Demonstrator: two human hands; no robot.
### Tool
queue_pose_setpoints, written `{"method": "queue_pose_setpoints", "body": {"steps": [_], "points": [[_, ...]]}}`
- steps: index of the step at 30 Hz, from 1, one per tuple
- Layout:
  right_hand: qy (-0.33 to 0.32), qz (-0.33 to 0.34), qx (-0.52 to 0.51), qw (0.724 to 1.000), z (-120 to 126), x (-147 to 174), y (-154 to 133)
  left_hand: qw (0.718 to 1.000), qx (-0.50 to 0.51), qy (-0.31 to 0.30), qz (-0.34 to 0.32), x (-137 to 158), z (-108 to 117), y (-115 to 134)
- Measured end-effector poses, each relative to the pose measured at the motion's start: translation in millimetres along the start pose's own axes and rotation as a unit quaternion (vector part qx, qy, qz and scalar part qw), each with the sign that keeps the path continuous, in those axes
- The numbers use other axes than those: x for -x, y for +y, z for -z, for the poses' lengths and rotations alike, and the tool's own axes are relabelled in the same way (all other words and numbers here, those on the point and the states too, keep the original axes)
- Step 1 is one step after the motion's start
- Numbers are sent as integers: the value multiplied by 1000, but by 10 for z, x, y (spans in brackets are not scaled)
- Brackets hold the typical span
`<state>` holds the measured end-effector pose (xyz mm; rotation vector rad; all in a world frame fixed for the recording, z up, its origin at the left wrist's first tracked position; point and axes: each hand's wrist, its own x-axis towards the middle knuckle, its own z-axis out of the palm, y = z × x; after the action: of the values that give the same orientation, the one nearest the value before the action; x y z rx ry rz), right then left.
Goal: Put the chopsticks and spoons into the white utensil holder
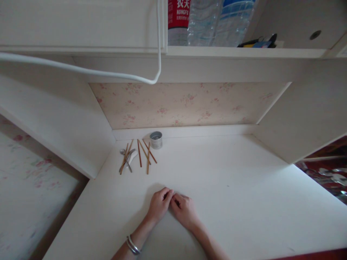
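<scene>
My left hand (159,205) rests on the white tabletop (233,202), fingers curled closed. Beside it lies my right hand (184,209), also curled, and the two meet at thumbs and forefingers. No object shows in either one. Farther back on the left, a perforated metal utensil holder (156,142) stands upright. Several wooden chopsticks (148,160) lie scattered beside it, some crossing, one of them a reddish-brown chopstick (139,153). Left of these, a metal spoon (127,161) and a white spoon (132,156) overlap with more chopsticks and other metal cutlery, partly covered.
Side panels (295,108) flank the table. Overhead, a shelf (244,52) carries clear plastic bottles (204,25) and a red-labelled pack (178,16). A white bent tube (108,73) hangs at upper left. Floral wallpaper (179,104) covers the back wall.
</scene>
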<state>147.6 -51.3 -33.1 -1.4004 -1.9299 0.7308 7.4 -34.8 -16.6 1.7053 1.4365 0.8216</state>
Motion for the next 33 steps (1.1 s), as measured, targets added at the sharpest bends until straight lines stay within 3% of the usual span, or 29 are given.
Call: {"method": "queue_pose_setpoints", "body": {"steps": [33], "points": [[3, 4, 9, 1000, -13, 5, 13, 1000, -16, -2, -5, 10, 6, 13]]}}
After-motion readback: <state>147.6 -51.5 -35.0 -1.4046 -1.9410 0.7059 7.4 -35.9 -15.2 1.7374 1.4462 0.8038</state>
